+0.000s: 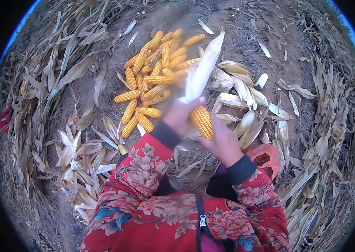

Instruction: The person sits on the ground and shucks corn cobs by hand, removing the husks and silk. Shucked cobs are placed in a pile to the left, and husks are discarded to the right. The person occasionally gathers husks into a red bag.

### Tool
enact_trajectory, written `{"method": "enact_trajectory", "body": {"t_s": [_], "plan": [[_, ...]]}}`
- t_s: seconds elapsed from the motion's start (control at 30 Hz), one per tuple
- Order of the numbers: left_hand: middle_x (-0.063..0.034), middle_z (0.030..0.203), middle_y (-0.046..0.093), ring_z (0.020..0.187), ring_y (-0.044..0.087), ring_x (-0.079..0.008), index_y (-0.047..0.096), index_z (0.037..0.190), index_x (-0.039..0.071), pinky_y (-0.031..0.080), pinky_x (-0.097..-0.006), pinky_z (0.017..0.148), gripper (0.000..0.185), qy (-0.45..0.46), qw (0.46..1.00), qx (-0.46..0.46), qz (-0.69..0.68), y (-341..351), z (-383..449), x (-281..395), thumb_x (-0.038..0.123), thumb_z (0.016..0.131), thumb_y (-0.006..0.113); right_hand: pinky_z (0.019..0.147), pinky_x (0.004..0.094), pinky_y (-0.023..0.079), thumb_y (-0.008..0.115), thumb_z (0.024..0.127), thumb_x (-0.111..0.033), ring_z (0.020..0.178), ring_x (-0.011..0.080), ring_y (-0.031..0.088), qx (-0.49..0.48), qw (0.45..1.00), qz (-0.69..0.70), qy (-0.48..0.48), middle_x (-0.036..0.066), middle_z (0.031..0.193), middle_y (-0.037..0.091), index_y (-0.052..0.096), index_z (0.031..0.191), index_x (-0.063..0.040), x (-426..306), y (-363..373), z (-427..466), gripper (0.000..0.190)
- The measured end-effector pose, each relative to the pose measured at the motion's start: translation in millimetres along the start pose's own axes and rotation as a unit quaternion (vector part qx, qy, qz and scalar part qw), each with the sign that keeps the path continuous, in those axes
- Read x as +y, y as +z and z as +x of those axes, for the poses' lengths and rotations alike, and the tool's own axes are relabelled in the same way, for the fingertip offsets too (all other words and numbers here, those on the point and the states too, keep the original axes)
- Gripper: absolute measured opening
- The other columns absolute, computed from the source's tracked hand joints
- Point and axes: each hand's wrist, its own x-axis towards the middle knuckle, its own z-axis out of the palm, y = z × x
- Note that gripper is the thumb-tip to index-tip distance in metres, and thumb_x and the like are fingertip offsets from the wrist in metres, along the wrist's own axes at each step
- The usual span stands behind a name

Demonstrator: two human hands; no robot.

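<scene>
Between my two hands is a corn ear (200, 122) with its yellow kernels bare on the near end. Pale husk leaves (204, 71) stick up and away from its far end. My left hand (182, 116) grips the ear and husk where they meet, thumb across the top. Around the bare lower part, my right hand (224, 141) has its fingers closed on the ear's right side. Just beyond my left hand lies a heap of bare yellow corn ears (155, 78). To the right is a pile of ears still in husk (242, 86).
Loose husks (79, 157) are heaped at the left. An orange plastic bag (267, 157) sits by my right sleeve. Rows of dry corn stalks (67, 69) line the left, with more stalks (328, 132) at the right. A person in red (4, 118) is at the far left edge.
</scene>
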Motion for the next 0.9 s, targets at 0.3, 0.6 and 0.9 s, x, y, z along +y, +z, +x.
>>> {"method": "enact_trajectory", "body": {"t_s": [0.3,0.6,0.9], "plan": [[-0.0068,0.085,0.059,0.068,0.059,-0.0168,0.054,0.114,0.002,0.054,-0.0306,0.062,0.030,0.000,0.994,0.113,-0.003,-5,-1,21,0.016,0.091,0.067,0.076,0.0475,0.053,0.075,0.076,-0.031,0.093,0.0428,0.063,-0.050,0.996,-0.055,-0.057,0.024,0.110,0.061,0.037,0.136,-0.004,0,10,-13,0.076],[0.0058,0.051,0.030,0.041,0.030,-0.0091,0.045,0.078,0.014,0.030,-0.0272,0.043,0.035,0.032,0.983,0.102,-0.146,-14,-7,43,0.035,0.103,0.035,0.075,0.0472,0.051,0.071,0.077,-0.039,0.089,0.0430,0.064,-0.087,0.973,0.212,-0.011,0.026,0.095,0.063,0.046,0.119,0.000,-4,38,-7,0.062],[0.0059,0.049,0.025,0.037,0.024,-0.0088,0.043,0.074,0.014,0.026,-0.0270,0.040,0.029,0.177,0.946,0.048,-0.268,-15,-10,50,0.024,0.100,0.036,0.062,0.0291,0.055,0.069,0.087,-0.025,0.070,0.0151,0.063,-0.214,0.697,0.669,0.148,0.007,0.089,0.060,0.046,0.113,-0.004,-40,56,-7,0.040]]}}
